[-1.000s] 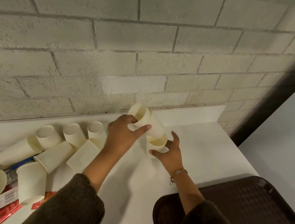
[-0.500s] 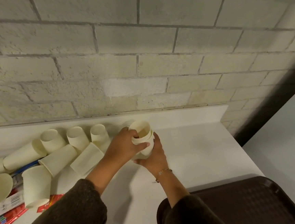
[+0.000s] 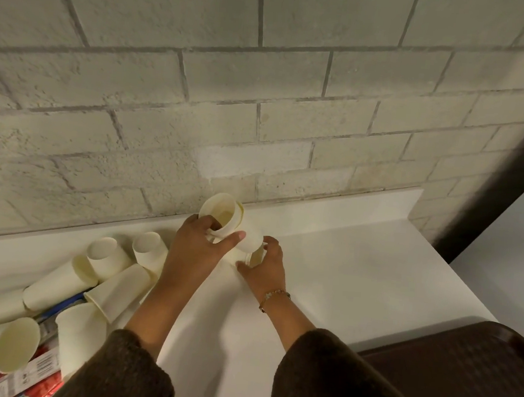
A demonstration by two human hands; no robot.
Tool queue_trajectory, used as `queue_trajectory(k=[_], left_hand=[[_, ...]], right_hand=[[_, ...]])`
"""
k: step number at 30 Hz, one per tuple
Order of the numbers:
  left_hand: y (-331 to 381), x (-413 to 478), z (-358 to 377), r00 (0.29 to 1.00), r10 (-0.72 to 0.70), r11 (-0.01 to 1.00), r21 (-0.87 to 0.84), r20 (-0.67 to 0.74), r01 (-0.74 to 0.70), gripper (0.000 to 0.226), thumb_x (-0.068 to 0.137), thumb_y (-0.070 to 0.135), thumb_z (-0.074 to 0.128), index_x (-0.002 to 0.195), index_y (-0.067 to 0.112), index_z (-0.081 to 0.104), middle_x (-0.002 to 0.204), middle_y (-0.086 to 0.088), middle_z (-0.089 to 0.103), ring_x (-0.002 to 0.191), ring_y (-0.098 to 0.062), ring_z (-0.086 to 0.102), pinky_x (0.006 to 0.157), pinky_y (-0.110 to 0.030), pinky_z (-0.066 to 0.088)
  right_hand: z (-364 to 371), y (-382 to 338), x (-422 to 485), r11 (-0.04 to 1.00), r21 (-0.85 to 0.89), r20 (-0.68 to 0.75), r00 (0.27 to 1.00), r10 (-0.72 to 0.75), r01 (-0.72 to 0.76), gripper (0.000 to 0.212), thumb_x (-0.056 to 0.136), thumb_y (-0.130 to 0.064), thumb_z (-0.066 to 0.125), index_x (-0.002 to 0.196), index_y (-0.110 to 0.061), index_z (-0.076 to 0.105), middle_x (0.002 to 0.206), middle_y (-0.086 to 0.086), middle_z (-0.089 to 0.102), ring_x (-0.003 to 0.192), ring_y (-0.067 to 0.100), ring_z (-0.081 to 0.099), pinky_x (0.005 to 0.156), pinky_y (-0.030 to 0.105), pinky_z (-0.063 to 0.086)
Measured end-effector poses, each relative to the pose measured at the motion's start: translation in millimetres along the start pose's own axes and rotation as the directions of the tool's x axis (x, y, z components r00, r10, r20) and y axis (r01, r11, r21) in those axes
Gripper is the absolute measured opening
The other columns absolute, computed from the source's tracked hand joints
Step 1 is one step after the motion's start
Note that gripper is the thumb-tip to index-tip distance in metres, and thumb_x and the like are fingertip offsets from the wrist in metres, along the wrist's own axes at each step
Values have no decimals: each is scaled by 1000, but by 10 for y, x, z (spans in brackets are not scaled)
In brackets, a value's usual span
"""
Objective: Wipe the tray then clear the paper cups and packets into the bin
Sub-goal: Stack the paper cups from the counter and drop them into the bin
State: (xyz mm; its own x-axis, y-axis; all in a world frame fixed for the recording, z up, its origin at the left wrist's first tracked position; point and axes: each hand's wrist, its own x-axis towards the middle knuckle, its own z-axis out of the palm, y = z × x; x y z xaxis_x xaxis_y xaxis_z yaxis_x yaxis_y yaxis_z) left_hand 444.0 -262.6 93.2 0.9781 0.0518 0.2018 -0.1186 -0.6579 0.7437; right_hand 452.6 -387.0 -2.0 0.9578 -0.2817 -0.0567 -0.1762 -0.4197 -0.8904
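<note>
My left hand [image 3: 200,250] grips a nested stack of cream paper cups [image 3: 221,215], tilted with the open mouth facing up and left, close to the wall. My right hand [image 3: 264,269] holds another paper cup [image 3: 255,254] standing on the white counter, just under the stack's bottom end. Several more paper cups [image 3: 114,283] lie toppled in a heap at the left. Red and white packets [image 3: 39,375] lie under them at the bottom left. The dark brown tray [image 3: 467,368] sits at the bottom right.
A pale brick wall [image 3: 262,103] rises right behind the white counter [image 3: 359,270]. The counter ends at the right, where a dark gap and a grey floor [image 3: 510,245] show. A blue-striped packet [image 3: 64,303] pokes out between the fallen cups.
The stack in my left hand was pushed down into the cup held by my right hand, then lifted and tilted again. My right hand now grips a cup lower on the counter.
</note>
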Motion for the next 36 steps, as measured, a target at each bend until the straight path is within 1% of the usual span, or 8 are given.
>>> queue_trajectory(k=[4, 10, 15, 18, 23, 27, 32, 36], left_hand=[[9, 35, -58, 999, 4, 1000, 1, -49, -4, 34, 71, 49, 73, 80, 20, 59, 90, 3, 57, 82, -12, 53, 63, -8, 33], [121, 3, -84, 998, 38, 999, -30, 52, -37, 31, 70, 46, 74, 78, 20, 59, 89, 6, 57, 83, -9, 52, 64, -10, 33], [236, -112, -31, 975, 148, 984, 70, 164, -161, 32, 67, 48, 76, 73, 23, 56, 85, 7, 55, 79, -11, 52, 63, -10, 33], [233, -172, 64, 939, 174, 969, 120, 298, -217, 33, 65, 53, 74, 72, 29, 52, 85, 6, 54, 78, -12, 54, 62, -18, 37], [226, -303, 206, 830, 122, 980, 66, 544, -188, 40, 65, 53, 75, 90, 32, 52, 115, 13, 44, 112, -6, 43, 91, -23, 37], [92, -104, 75, 985, -6, 982, -187, 174, 39, 21, 80, 46, 64, 89, 32, 53, 116, 2, 52, 106, -14, 54, 88, -31, 44], [-501, 239, -1, 991, -62, 856, 517, 121, -10, 36, 83, 20, 63, 117, 17, 53, 122, -14, 50, 111, -34, 48, 94, -40, 41], [-671, 284, 132, 974, -37, 784, 611, 222, -109, 61, 78, 9, 65, 131, 24, 39, 115, -14, 53, 100, -33, 57, 86, -42, 49]], right_hand=[[41, -22, 41, 996, -86, -30, 999, 32, -35, 78, 63, -30, 80, 126, -23, 34, 117, -1, 54, 110, 24, 51, 96, 39, 41], [-176, -25, -74, 953, 300, -36, 998, -44, 53, 90, 59, -13, 83, 123, -36, 23, 116, -3, 42, 102, 16, 56, 75, 14, 49], [-440, -83, -330, 966, 58, -218, 947, -234, 252, 102, 52, -29, 83, 131, -39, 20, 102, -18, 46, 99, 14, 55, 83, 33, 52], [-531, -44, -473, 957, 97, -155, 954, -257, 273, 98, 56, -20, 82, 125, -49, 18, 104, -23, 42, 97, 7, 56, 78, 21, 52], [-565, 44, -635, 949, 122, -123, 954, -275, 289, 101, 60, -11, 79, 129, -47, 16, 113, -6, 50, 93, 8, 61, 68, 11, 50], [-736, 41, -698, 951, 171, -187, 956, -225, 257, 97, 59, -18, 83, 133, -39, 24, 120, -4, 51, 99, 11, 60, 75, 10, 50], [-922, 5, -843, 956, 200, -188, 966, -179, 216, 97, 60, -16, 84, 134, -36, 24, 113, -18, 45, 97, 3, 56, 72, 7, 47], [-1012, 7, -956, 961, 186, -199, 965, -168, 206, 99, 59, -17, 86, 134, -33, 24, 115, -11, 43, 98, 6, 55, 71, 2, 45]])
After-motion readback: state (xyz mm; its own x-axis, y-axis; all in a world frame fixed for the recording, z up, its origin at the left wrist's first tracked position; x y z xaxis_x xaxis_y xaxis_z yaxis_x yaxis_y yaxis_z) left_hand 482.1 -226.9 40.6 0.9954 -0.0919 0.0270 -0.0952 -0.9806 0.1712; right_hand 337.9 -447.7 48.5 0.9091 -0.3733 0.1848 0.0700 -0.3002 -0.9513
